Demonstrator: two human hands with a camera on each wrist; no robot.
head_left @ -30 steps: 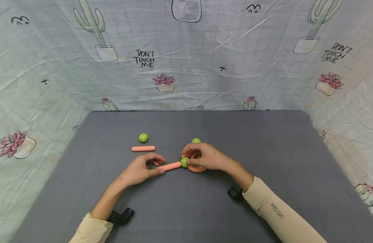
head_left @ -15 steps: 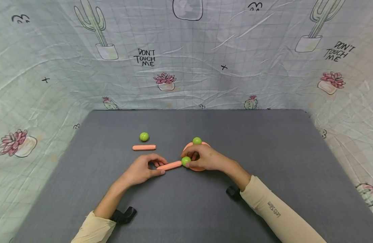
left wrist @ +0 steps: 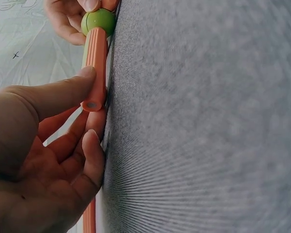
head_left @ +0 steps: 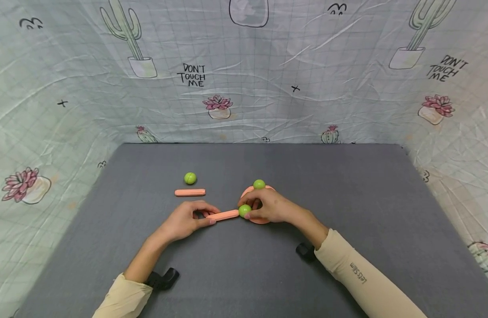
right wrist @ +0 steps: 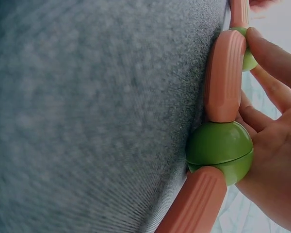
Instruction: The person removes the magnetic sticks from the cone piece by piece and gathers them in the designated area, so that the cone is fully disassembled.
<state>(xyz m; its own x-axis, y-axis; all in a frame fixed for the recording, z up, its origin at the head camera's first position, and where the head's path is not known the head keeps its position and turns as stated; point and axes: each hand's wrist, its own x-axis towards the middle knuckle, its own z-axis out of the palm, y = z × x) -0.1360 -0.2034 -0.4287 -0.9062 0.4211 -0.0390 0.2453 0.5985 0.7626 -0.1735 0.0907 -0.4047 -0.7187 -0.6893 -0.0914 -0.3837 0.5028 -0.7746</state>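
Observation:
My left hand [head_left: 188, 219] pinches a straight orange magnetic rod [head_left: 227, 215] between thumb and fingers; a metal disc shows in its near end in the left wrist view. The rod's other end touches a green ball [head_left: 245, 211], which my right hand [head_left: 269, 205] pinches with thumb and fingers. That ball belongs to a ring of curved orange rods [right wrist: 225, 77] lying on the table, partly covered by the right hand. At the ring's far side sits a second green ball [head_left: 259, 184]. A green ball [right wrist: 219, 150] joining two curved rods shows near the right palm in the right wrist view.
Left of the ring, a loose green ball [head_left: 190, 178] lies behind a loose straight orange rod [head_left: 190, 192] on the grey table [head_left: 347, 190]. A cactus-printed cloth [head_left: 263, 106] rises behind the table and along both sides.
The left thumb has shifted slightly, and more of the rod's near end shows. The right hand keeps its hold on the ball. The head view has shifted a little.

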